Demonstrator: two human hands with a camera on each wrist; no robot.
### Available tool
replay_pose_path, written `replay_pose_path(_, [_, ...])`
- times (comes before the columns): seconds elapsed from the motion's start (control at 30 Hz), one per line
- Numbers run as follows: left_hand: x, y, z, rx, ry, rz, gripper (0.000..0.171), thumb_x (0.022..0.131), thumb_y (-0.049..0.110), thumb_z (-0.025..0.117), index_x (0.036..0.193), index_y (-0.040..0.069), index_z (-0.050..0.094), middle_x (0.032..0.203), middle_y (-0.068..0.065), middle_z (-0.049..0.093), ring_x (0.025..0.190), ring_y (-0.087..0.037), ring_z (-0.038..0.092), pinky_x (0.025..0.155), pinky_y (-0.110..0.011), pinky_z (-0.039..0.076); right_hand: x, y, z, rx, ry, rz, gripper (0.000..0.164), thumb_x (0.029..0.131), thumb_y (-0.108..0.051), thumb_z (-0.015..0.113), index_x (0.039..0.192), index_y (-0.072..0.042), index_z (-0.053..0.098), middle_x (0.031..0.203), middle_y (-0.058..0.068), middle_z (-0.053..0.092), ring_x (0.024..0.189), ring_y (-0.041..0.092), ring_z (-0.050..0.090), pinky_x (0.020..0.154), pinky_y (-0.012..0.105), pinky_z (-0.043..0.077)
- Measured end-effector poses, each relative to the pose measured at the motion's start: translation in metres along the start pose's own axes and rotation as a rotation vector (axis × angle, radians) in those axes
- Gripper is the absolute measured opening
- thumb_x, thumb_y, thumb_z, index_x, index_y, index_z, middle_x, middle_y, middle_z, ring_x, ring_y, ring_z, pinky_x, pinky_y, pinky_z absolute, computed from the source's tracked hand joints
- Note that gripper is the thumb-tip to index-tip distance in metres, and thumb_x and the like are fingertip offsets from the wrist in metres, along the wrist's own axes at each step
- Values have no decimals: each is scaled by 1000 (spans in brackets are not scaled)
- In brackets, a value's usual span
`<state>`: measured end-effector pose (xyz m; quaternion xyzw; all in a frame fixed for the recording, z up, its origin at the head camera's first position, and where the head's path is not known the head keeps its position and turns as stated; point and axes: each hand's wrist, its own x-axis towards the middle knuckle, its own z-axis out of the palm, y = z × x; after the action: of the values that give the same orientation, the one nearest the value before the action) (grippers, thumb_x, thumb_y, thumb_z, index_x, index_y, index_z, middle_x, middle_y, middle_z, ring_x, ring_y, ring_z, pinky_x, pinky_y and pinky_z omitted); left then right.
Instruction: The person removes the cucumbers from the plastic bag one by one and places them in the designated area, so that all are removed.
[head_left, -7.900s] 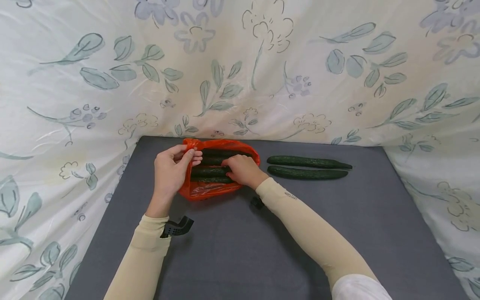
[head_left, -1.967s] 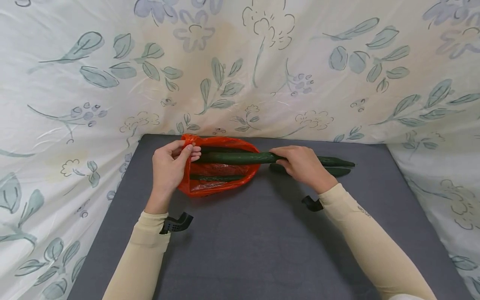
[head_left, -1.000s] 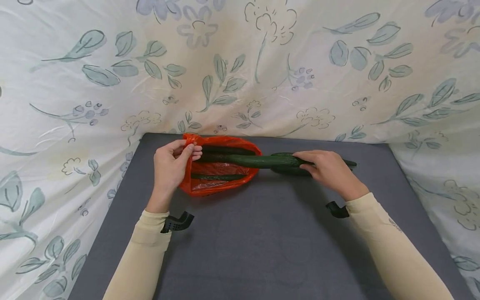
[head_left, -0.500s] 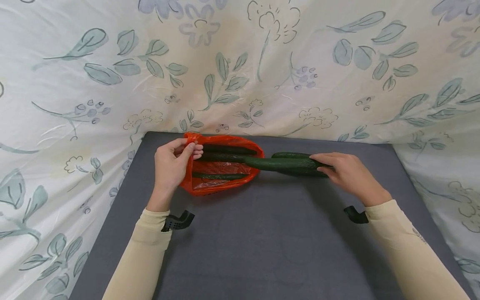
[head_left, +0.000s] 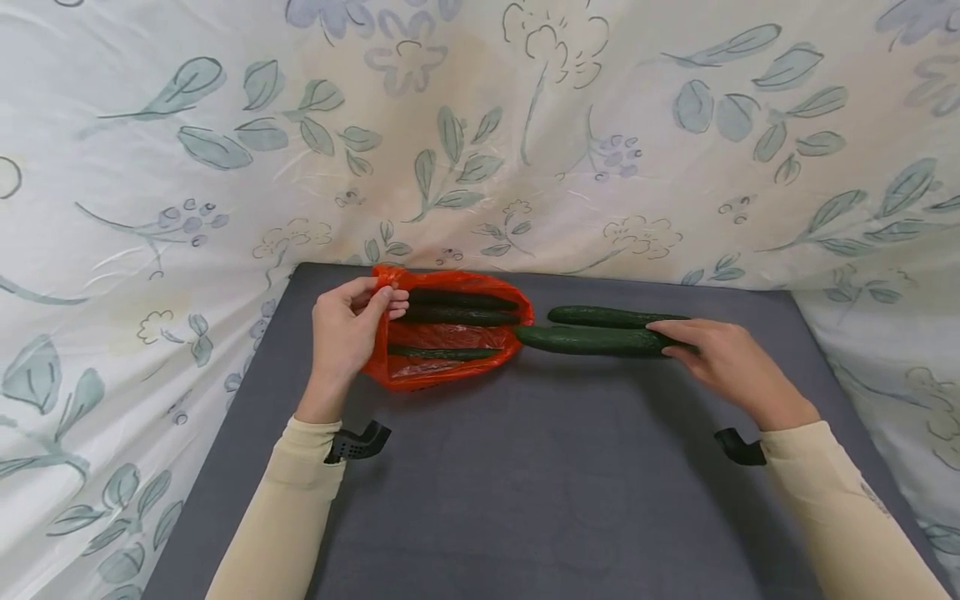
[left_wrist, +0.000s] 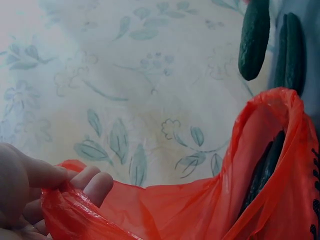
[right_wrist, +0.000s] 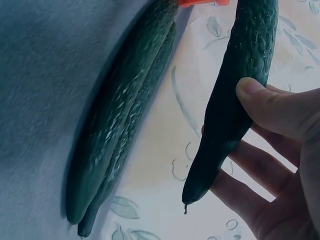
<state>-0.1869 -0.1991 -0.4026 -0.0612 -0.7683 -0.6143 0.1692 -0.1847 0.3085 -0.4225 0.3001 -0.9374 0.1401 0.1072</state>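
My left hand [head_left: 347, 333] pinches the edge of a red plastic bag [head_left: 420, 379], which lies with its mouth spread. Three dark green cucumbers show inside the bag; one cucumber [head_left: 442, 354] lies apart from the other two. My right hand [head_left: 723, 362] grips another cucumber [right_wrist: 235, 90] near its stem end, thumb on one side and fingers on the other. This cucumber [head_left: 588, 340] is raised over the table, its far tip at the bag's right rim. Below it, two cucumbers [right_wrist: 120, 125] lie side by side on the table, partly hidden in the head view.
A dark grey table [head_left: 525, 483] carries everything. Behind it and along both sides hangs a pale floral curtain [head_left: 480, 125]. Black wrist cameras sit on both forearms, the left wrist camera [head_left: 360, 442] close to the tabletop.
My right hand has drawn the cucumber rightward out of the bag, from deep inside to its tip at the rim. The left hand keeps its pinch on the bag's edge.
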Motion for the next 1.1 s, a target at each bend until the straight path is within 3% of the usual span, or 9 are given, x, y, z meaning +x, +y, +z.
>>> replay_pose_path(0.4, [0,2,-3,-11,-4,5,23,106,7,72,122,-10,76,104,-21,79,84,-18,80,81,-29,66,-20,10,0,-16,-79,73,54,89,-1,87,141,-8,73,128,20,75,99,36,76,76,59,63])
replay_pose_path(1.1, [-2,1,-9,0,1,29,21,106,6,72,120,-8,77,103,-20,80,84,-18,81,81,-27,65,-36,31,22,-41,-111,44,53,88,0,88,139,-6,74,125,19,76,87,27,75,60,41,55])
